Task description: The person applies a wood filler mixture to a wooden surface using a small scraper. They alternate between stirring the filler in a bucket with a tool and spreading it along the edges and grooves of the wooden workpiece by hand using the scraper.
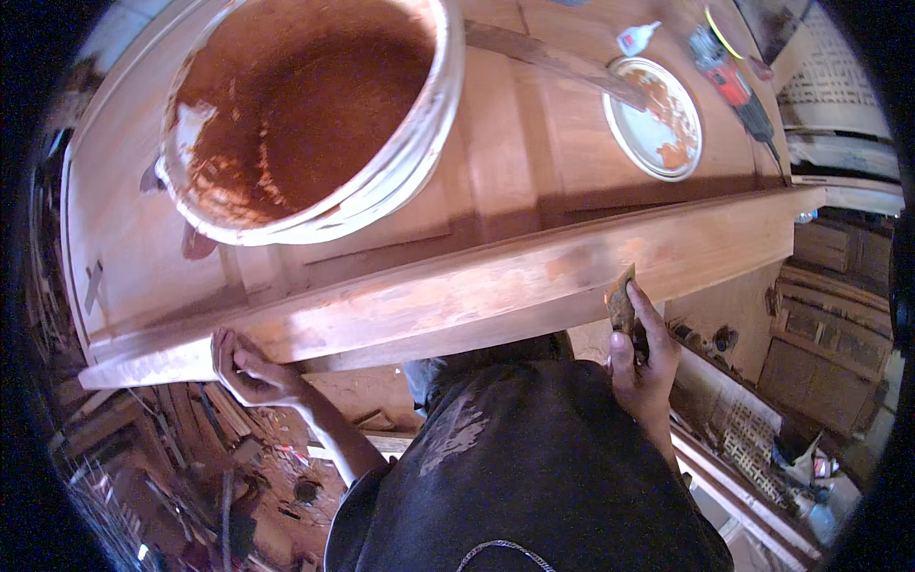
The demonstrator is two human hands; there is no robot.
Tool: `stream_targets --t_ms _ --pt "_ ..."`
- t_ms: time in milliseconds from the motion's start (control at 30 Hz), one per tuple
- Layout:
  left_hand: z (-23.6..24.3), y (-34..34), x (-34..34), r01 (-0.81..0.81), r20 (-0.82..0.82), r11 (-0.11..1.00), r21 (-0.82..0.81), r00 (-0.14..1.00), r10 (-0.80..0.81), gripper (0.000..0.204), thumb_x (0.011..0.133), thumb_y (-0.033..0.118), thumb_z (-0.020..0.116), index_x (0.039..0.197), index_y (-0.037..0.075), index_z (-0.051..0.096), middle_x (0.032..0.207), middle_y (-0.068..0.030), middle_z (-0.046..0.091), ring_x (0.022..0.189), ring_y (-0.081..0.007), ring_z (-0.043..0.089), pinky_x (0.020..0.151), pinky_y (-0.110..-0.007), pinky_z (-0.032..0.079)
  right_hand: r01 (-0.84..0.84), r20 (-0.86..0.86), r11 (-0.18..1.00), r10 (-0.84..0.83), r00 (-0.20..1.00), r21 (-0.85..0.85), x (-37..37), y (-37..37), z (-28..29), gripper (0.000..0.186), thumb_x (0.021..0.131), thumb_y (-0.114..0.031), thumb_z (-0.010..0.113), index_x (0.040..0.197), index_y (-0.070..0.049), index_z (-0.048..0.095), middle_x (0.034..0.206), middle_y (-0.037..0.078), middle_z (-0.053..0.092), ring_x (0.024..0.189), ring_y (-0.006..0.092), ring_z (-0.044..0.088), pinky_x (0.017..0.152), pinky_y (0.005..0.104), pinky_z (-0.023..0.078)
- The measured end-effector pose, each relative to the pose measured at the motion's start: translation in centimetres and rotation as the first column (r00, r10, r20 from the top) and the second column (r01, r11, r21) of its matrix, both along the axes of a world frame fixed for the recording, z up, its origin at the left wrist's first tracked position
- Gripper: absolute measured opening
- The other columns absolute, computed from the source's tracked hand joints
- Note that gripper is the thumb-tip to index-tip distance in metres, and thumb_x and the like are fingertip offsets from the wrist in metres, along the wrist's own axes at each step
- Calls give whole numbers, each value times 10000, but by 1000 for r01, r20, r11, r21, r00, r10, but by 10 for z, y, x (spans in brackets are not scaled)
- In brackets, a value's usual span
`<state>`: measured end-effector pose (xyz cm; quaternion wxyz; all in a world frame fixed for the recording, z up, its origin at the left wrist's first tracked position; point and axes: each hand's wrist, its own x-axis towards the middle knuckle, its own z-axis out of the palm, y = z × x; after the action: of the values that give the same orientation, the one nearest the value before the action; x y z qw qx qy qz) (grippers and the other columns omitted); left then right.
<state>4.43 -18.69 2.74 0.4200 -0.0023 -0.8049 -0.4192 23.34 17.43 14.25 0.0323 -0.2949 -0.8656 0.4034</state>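
A long pale wooden board (pixel 457 296) lies across the near side of the work surface, with reddish filler smears on its face. My left hand (pixel 250 370) is at the board's left end, its fingers curled against the near edge. In my right hand (pixel 643 362) is a small, flat scraper (pixel 621 303) coated in brown filler, pinched between thumb and fingers. Its pointed corner is close to the board's face, right of the middle; whether it touches cannot be made out.
Beyond the board stands a large white bucket (pixel 443 143) coated inside with red-brown paste. A smeared white lid (pixel 658 170) with a wooden stick (pixel 562 65) across it, a small white bottle (pixel 638 38) and an angle grinder (pixel 732 86) lie at right. Wood scraps (pixel 181 448) cover the floor at lower left.
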Motion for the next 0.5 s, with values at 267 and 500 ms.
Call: stream_targets --t_ms 267,500 --pt "-3 1 0 -92 -46 994 64 994 95 283 993 157 500 908 -73 643 937 -172 670 895 -300 659 836 -427 543 -16 -46 1000 16 999 11 5 -10 1 508 928 -249 602 1359 6 514 1035 188 679 886 248 675 802 347 528" --pt "11 -2 4 -8 -55 989 -146 998 0 227 975 145 551 913 -47 656 933 -155 685 885 -296 657 865 -426 520 203 -251 966 -239 938 -162 35 -31 18 526 989 -311 541 1402 2 449 575 0 475 409 72 415 391 234 341"
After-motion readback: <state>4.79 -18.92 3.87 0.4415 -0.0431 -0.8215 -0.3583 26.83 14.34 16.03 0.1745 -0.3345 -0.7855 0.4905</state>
